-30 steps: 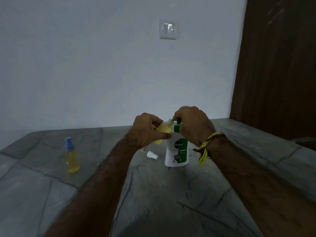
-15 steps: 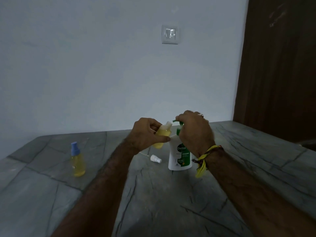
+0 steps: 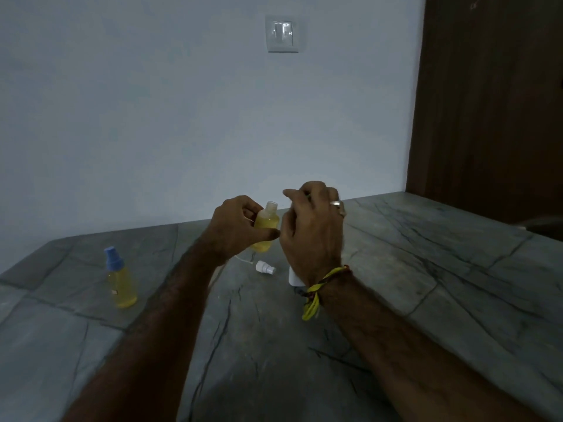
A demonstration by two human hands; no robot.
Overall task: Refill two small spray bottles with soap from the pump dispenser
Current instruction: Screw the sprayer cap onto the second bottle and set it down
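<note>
My left hand (image 3: 236, 231) grips a small uncapped spray bottle (image 3: 266, 225) of yellow soap, held upright above the table. My right hand (image 3: 310, 236) hovers just right of it with loosely curled fingers, and nothing shows in them. It hides nearly all of the white pump dispenser (image 3: 294, 278); only a lower corner shows by my wrist. The bottle's white spray cap (image 3: 265, 267) lies on its side on the table below the bottle. A second small bottle (image 3: 121, 284) with a blue spray cap and yellow soap stands at the left.
The grey stone table (image 3: 411, 269) runs back to a pale wall with a light switch (image 3: 282, 33). A dark wooden door (image 3: 493, 102) stands at the right.
My right hand has lifted off the pump head and now covers the dispenser. My left hand has drawn the open bottle away from the spout and set it upright.
</note>
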